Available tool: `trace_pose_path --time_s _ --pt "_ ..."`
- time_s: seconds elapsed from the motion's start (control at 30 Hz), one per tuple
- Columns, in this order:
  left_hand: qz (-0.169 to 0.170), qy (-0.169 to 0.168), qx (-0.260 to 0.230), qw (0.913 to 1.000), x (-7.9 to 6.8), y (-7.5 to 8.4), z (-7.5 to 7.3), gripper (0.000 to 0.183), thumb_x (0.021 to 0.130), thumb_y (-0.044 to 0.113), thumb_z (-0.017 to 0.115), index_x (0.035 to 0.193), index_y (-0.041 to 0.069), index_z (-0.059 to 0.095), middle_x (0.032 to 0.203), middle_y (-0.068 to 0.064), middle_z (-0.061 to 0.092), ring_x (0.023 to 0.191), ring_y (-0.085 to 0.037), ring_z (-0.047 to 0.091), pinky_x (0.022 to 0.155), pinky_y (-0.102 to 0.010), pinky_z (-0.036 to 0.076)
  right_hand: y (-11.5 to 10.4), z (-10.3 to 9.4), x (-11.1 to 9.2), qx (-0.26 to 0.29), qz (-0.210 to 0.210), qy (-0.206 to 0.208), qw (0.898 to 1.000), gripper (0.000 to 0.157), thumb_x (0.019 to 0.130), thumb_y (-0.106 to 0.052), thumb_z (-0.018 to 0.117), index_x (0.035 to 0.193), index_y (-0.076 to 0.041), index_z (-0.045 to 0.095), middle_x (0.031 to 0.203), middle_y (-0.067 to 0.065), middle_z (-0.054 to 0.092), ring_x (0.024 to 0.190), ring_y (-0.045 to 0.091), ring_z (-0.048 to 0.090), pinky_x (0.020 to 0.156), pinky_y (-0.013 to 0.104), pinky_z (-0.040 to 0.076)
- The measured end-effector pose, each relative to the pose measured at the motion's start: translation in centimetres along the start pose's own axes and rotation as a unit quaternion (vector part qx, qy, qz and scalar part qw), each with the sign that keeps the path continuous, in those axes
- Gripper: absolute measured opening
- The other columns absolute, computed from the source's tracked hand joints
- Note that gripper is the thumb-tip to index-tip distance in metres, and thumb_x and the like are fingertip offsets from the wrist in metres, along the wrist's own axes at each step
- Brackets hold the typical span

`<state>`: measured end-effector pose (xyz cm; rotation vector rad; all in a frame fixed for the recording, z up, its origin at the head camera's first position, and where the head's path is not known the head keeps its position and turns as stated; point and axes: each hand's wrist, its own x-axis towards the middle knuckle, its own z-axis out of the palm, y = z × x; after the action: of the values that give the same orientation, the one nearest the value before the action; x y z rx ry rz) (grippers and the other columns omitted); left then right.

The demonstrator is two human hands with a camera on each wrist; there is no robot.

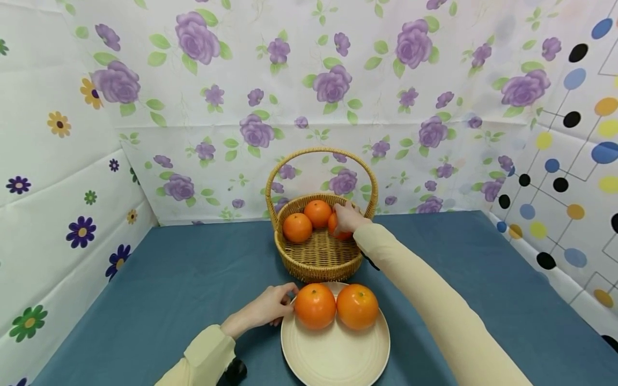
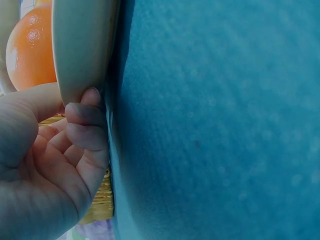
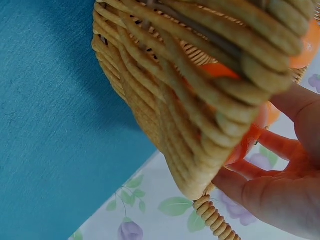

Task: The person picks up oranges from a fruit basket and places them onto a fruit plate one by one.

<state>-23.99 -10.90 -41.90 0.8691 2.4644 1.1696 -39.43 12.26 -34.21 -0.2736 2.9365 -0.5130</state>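
A cream plate (image 1: 334,356) carries two large oranges (image 1: 315,306) side by side on its far half. My left hand (image 1: 270,306) pinches the plate's left rim; in the left wrist view the thumb lies over the rim and curled fingers (image 2: 86,116) are beneath it. Behind the plate stands a wicker basket (image 1: 316,272) with a tall handle. Inside it, my right hand (image 1: 348,217) grips an orange (image 1: 332,224) at the right side, partly hidden by the fingers. The right wrist view shows that hand's fingers around the orange (image 3: 245,145), past the basket rim.
Two more oranges, one at the left (image 1: 297,228) and one at the back (image 1: 317,214), sit in the basket. The basket's handle (image 1: 321,150) arches over it. A blue cloth (image 1: 207,268) covers the table, with patterned sheets (image 1: 299,69) behind and at both sides.
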Motion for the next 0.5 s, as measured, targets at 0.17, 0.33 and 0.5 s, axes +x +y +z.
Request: trace_pose_path --time_s 0.17,0.33,0.5 --pt "-0.001 0.000 0.002 1.0000 0.01 0.01 -0.03 0.015 0.086 0.001 0.053 0.101 0.005 0.051 0.050 -0.002 0.047 0.036 -0.013 0.042 0.035 -0.026 0.036 -0.09 0.05 -0.01 0.000 0.006 0.004 1.000 0.070 0.074 -0.012 0.074 0.134 -0.011 0.039 0.134 0.024 0.023 0.119 0.047 0.023 0.081 0.058 0.035" --pt "-0.005 -0.003 -0.002 1.0000 0.05 -0.07 0.01 0.015 0.087 0.001 0.053 0.101 0.005 0.052 0.050 -0.002 0.047 0.036 -0.013 0.041 0.035 -0.025 0.036 -0.13 0.19 -0.12 -0.020 -0.016 0.020 0.999 0.064 0.074 -0.011 0.074 0.130 -0.009 0.043 0.129 0.024 0.030 0.114 0.048 0.029 0.082 0.053 0.037" --pt "0.002 0.000 0.006 1.0000 0.00 -0.05 0.01 0.014 0.087 0.001 0.053 0.101 0.005 0.051 0.050 -0.002 0.048 0.036 -0.012 0.042 0.034 -0.025 0.036 -0.31 -0.01 -0.22 -0.036 -0.026 0.014 0.999 0.064 0.073 -0.011 0.074 0.130 -0.011 0.043 0.127 0.023 0.033 0.111 0.047 0.033 0.082 0.052 0.037"
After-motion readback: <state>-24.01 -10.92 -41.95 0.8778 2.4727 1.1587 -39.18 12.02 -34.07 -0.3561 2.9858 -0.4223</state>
